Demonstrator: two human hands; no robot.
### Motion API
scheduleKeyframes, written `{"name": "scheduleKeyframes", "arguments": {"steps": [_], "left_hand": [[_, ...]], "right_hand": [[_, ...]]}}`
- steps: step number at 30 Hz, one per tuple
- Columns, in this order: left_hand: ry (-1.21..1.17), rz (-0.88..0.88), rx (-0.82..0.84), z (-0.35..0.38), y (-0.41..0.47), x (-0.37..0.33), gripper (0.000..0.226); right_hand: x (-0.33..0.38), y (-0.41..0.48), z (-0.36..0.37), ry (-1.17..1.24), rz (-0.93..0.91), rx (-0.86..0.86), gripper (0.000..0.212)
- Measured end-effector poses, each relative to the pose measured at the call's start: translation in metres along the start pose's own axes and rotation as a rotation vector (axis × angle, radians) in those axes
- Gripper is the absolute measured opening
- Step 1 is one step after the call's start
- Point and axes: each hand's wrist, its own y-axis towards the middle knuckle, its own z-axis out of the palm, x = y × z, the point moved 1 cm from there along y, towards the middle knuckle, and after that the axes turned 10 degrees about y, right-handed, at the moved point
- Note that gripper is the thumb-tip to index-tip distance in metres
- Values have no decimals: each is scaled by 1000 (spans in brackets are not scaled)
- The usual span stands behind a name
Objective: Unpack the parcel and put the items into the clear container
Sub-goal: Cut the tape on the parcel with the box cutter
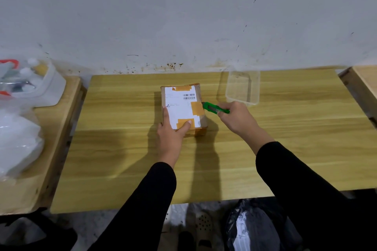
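Observation:
A small cardboard parcel [182,106] with a white shipping label and tan tape patches lies at the middle of the wooden table [122,159]. My left hand [172,135] presses on its near left corner, thumb on the tape. My right hand [237,119] grips a green utility knife [214,108], whose tip touches the parcel's right edge. A clear plastic container [243,87] stands empty behind my right hand, near the wall.
A second table at the left carries a white tray [49,87] with bottles and crumpled clear plastic bags [18,140]. Another table edge [361,83] shows at the far right. A dark bag [255,228] and shoes lie on the floor below.

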Motion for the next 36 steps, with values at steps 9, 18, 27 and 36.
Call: {"name": "scheduleKeyframes", "arguments": {"steps": [9, 18, 27, 36], "left_hand": [[26, -25, -34, 0, -1, -1, 90], [-13, -42, -26, 2, 2, -4, 89], [7, -3, -67, 0, 22, -2, 74], [664, 530, 85, -38, 97, -27, 70]], "right_hand": [[-23, -28, 5, 259, 68, -62, 36], [-41, -47, 1, 365, 77, -98, 32], [-34, -27, -2, 508, 78, -238, 34], [-25, 10, 19, 526, 94, -243, 33]]}}
